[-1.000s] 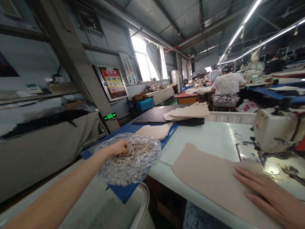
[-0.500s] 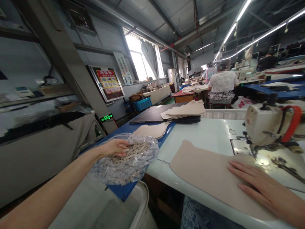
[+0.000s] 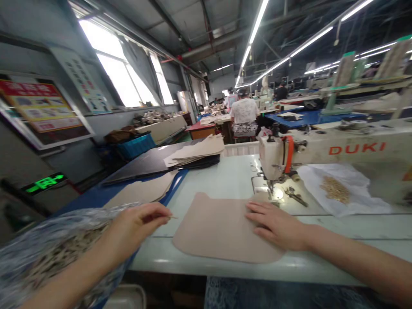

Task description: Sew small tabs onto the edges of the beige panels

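Note:
Between the thumb and fingers of my left hand (image 3: 141, 223) is a small beige strip (image 3: 174, 216), one end poking out to the right. Below and left of that hand lies a clear plastic bag (image 3: 38, 223) full of similar small strips (image 3: 64, 253), partly covered by my forearm. My right hand (image 3: 277, 225) rests flat with fingers extended on the right part of a beige cut panel (image 3: 215, 227). The panel lies on the pale green table, its far right corner close to the needle area of the sewing machine (image 3: 273, 159).
Beyond the machine's needle, a white sheet (image 3: 309, 180) carries a heap of small tan pieces (image 3: 334, 189). Stacked beige panels (image 3: 196, 150) and more panels (image 3: 144, 189) lie at the back left. A person (image 3: 244, 111) sits farther off, facing away.
My left hand has come out of the bag with a strip and moved right towards the panel. My right hand stays on the panel. The view has turned right.

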A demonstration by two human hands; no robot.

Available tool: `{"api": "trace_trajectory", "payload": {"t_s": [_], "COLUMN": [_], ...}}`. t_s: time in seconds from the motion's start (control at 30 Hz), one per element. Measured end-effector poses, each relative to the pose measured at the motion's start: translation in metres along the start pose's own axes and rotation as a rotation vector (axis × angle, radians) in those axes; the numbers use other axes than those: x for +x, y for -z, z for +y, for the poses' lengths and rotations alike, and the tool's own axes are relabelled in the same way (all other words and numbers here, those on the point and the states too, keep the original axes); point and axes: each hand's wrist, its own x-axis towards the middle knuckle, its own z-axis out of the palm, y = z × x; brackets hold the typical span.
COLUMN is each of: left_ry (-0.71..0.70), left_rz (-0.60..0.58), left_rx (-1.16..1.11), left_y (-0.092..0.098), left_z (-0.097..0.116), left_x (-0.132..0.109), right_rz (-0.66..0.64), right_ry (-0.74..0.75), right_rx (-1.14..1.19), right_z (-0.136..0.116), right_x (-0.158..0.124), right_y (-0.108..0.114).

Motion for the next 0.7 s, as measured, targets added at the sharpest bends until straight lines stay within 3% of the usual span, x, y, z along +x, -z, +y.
{"api": "trace_trajectory", "payload": {"t_s": [0.07,0.13,0.2,0.3,0.37,0.43,0.57,0.7], "left_ry": [-0.363,-0.639,-0.797,-0.879,-0.828,-0.680,-0.294,-0.097], "left_rz": [0.115,0.210,0.292,0.370,0.356,0.286,-0.009,-0.274], "left_rx": [0.034,0.057,0.056,0.015,-0.048,-0.146,-0.363,-0.591], "left_y": [-0.048,-0.090,-0.122,-0.149,-0.157,-0.162,-0.165,-0.165], "left_z": [0.037,0.068,0.089,0.104,0.105,0.102,0.098,0.112], "left_x": [0.013,0.025,0.036,0.052,0.060,0.065,0.072,0.084], "right_rz": [0.118,0.213,0.236,0.384,0.498,0.563,0.601,0.623], "right_ry": [-0.045,-0.168,-0.261,-0.364,-0.401,-0.420,-0.431,-0.424], "right_rx": [0.209,0.593,1.000,1.247,1.267,1.268,1.263,1.239], "right_z": [-0.008,-0.015,-0.017,-0.009,0.001,0.011,0.025,0.032], "right_x": [0.004,0.007,0.008,0.006,0.002,-0.002,-0.005,-0.003], "right_y": [-0.002,-0.005,-0.007,-0.007,-0.006,-0.005,-0.007,-0.011]}}
